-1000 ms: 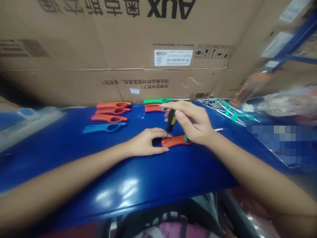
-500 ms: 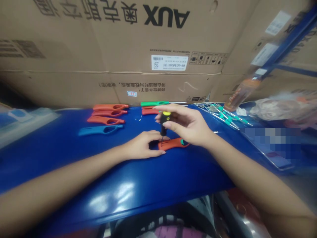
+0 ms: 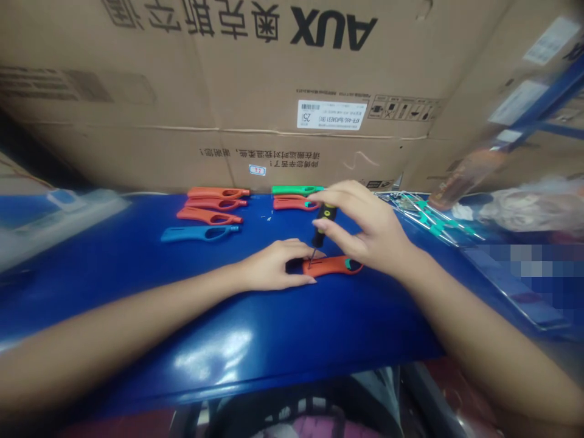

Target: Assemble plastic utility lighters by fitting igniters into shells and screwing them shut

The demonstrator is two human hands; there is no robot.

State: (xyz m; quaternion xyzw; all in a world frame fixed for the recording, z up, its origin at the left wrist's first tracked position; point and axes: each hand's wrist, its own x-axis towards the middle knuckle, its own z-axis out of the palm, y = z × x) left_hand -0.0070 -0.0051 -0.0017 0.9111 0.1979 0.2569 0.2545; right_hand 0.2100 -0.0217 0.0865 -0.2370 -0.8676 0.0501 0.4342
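An orange plastic handle (image 3: 335, 265) with a green button lies on the blue table (image 3: 255, 322). My left hand (image 3: 274, 266) is curled round its left end and pins it down. My right hand (image 3: 365, 228) pinches a small black screwdriver (image 3: 319, 228) with a yellow cap, held nearly upright, its tip resting on the handle's left part. Both forearms stretch in from the lower corners.
Behind lie three orange handles (image 3: 214, 204), a blue handle (image 3: 198, 233), and a green one (image 3: 296, 190) over another orange one. Large cardboard boxes (image 3: 255, 91) wall the back. Green-tipped metal rods (image 3: 429, 216) and plastic bags (image 3: 529, 207) lie at the right.
My right hand has kept turning the screwdriver on the handle, its fingers shifting round the grip. The left hand stays put. The camera has shifted slightly.
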